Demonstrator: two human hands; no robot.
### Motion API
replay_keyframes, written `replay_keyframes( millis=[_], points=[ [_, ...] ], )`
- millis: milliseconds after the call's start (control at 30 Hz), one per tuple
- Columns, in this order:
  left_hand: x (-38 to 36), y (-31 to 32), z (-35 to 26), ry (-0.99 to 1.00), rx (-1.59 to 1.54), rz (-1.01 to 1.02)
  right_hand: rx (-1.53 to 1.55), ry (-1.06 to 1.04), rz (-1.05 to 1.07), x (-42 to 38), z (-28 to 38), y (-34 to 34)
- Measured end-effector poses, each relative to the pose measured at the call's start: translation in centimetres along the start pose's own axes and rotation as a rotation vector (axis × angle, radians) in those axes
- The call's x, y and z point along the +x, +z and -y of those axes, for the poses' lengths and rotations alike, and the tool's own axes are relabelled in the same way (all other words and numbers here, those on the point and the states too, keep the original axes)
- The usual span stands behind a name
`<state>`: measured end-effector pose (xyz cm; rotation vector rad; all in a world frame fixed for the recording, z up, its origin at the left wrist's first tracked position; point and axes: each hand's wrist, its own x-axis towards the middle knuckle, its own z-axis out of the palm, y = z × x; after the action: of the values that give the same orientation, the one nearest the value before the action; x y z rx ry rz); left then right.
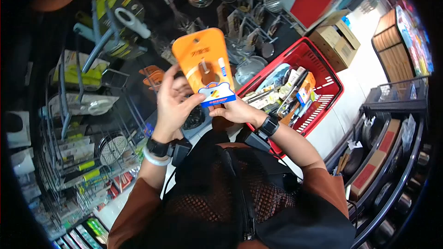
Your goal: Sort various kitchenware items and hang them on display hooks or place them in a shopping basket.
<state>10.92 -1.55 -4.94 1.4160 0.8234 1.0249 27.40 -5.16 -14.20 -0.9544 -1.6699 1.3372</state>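
An orange hang-card package (203,55) with a white and blue lower panel is held up in front of my chest. A small brownish item shows in its middle, but I cannot make out its kind. My left hand (170,106) has its thumb on the lower left corner of the card, with the other fingers curled partly behind it. At the bottom right, my right hand (236,110) grips the lower edge, some fingers hidden behind the card. Both wrists wear black bands.
A red shopping basket (330,74) full of packaged kitchen utensils stands to the right. Wire racks with hooks (99,41) and hanging packages line the left. Beyond the basket are a cardboard box (336,41) and a dark shelf of pans (383,157).
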Motion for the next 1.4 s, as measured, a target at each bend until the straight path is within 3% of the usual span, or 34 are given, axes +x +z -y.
replay_keyframes(
  millis=[33, 100, 167, 200, 233, 300, 467, 500, 567, 600, 700, 767, 833, 900, 967, 1067, 1200, 1400],
  points=[
    [-0.1, 0.2, 0.5, -0.026, -0.123, -0.039, -0.031, 0.013, 0.072, 0.2, -0.7, 0.5],
    [-1.0, -1.0, 1.9, -0.078, -0.011, -0.042, -0.003, 0.151, 0.196, 0.4, -1.3, 0.7],
    [-2.2, -1.7, 3.1, -0.092, 0.002, -0.103, -0.077, 0.073, 0.232, 0.2, -1.0, -0.4],
    [-2.9, -2.2, 3.9, -0.109, 0.008, -0.142, 0.073, 0.195, 0.236, 0.1, -0.3, -1.3],
    [-3.5, -2.6, 4.5, -0.125, 0.011, -0.180, 0.327, 0.199, 0.197, -0.2, -2.3, -1.0],
    [-4.7, -2.9, 5.4, -0.136, 0.005, -0.213, 0.405, 0.195, 0.169, -0.3, -1.2, -2.3],
    [-6.7, -2.7, 8.2, -0.264, 0.077, -0.118, 0.266, -0.001, 0.059, 1.7, 0.4, 0.5],
    [-6.8, -2.6, 8.4, -0.268, 0.084, -0.087, 0.372, 0.149, 0.023, 1.9, -0.2, 1.4],
    [-6.8, -3.6, 7.8, -0.335, 0.184, -0.025, 0.160, 0.131, -0.040, 2.4, -1.7, 2.2],
    [-6.7, -4.0, 7.3, -0.399, 0.283, 0.039, 0.160, 0.131, -0.039, 2.4, -2.4, 2.3],
    [-8.9, -6.7, 6.1, -0.442, 0.520, -0.036, 0.353, 0.223, -0.065, 2.3, -3.5, 2.7],
    [-9.4, -8.6, 5.8, -0.475, 0.483, -0.125, 0.055, 0.156, -0.045, 2.3, -3.6, 2.6],
    [-9.6, -9.8, 5.9, -0.509, 0.444, -0.223, 0.010, 0.122, -0.063, 2.3, -3.9, 2.9],
    [-8.7, -10.8, 7.1, -0.400, 0.456, -0.316, -0.129, 0.100, -0.080, 2.2, -3.0, 3.1],
    [-8.2, -10.9, 7.8, -0.366, 0.479, -0.286, -0.124, 0.081, -0.089, 2.0, -2.7, 3.3],
    [-7.9, -10.5, 8.6, -0.411, 0.365, -0.277, -0.399, 0.117, 0.101, 2.2, -4.3, 4.4],
    [-8.1, -11.0, 9.5, -0.478, 0.251, -0.297, -0.246, 0.135, 0.078, 4.2, -6.3, 6.1],
    [-8.1, -10.9, 9.8, -0.437, 0.301, -0.239, -0.287, 0.149, 0.142, 6.4, -6.0, 7.9]
  ],
)
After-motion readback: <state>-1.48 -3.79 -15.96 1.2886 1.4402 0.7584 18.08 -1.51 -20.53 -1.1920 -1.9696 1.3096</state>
